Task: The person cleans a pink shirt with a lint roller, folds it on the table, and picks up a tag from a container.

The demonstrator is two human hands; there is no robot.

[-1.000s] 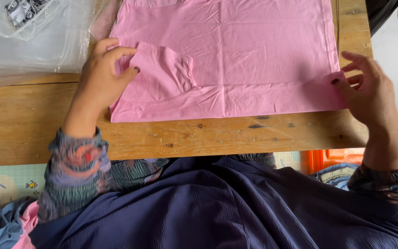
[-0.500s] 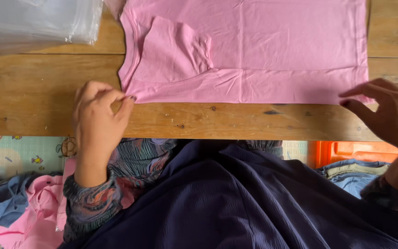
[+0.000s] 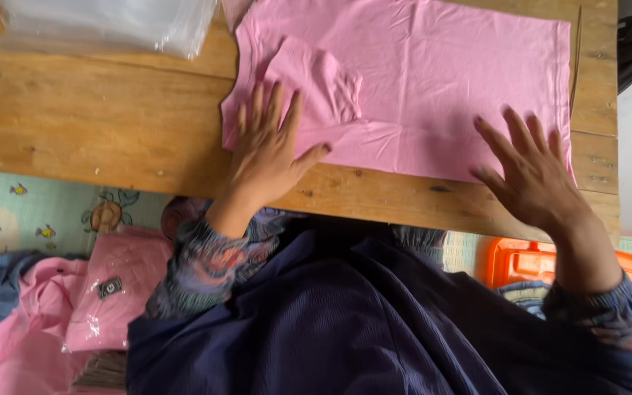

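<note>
On the floor at far left we see a bagged pink garment (image 3: pixel 115 292); above it, clear plastic bags (image 3: pixel 107 25) sit on the wooden table (image 3: pixel 74 117). Our left hand (image 3: pixel 268 157), a moment ago pinching the hem, now lies flat with fingers spread on the pink shirt (image 3: pixel 418 80), smoothing its folded sleeve; our right hand (image 3: pixel 532 175) presses likewise.

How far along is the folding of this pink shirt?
Early stage. Done: the pink shirt lies spread on the wooden table, one sleeve folded inward. In hand: left hand and right hand press flat on its near edge. Left: the body shows no folds yet.
</note>
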